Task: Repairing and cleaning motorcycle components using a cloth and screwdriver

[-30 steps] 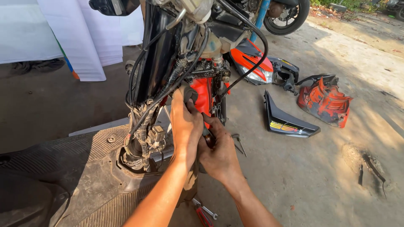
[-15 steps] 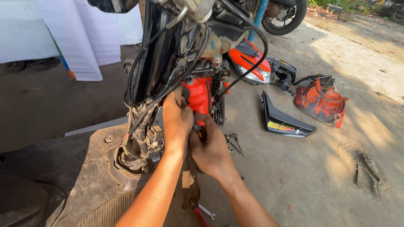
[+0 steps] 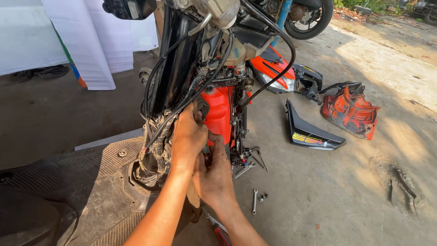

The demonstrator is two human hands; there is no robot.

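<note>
Head view: my left hand [image 3: 189, 136] and right hand [image 3: 214, 175] fingers curl tight around the hard, stiff red panel [image 3: 218, 114] at twelve o'clock.

Both hands up against the front of a stripped scooter, loose parts on the ground off to the right.

Left hand [image 3: 189, 136] sits just above the right hand [image 3: 214, 175], the two touching, fingers pressed on the front panel [image 3: 217, 114]. A cable bundle [image 3: 157, 146] hangs left of the fingers, with the footboard [image 3: 91, 168] lower left. A wrench [image 3: 254, 201] and bolts [image 3: 262, 197] lie right of the fingers; a side panel [image 3: 309, 132], a headlight cover [image 3: 275, 73] and a body shell [image 3: 348, 109] lie farther right.
</note>
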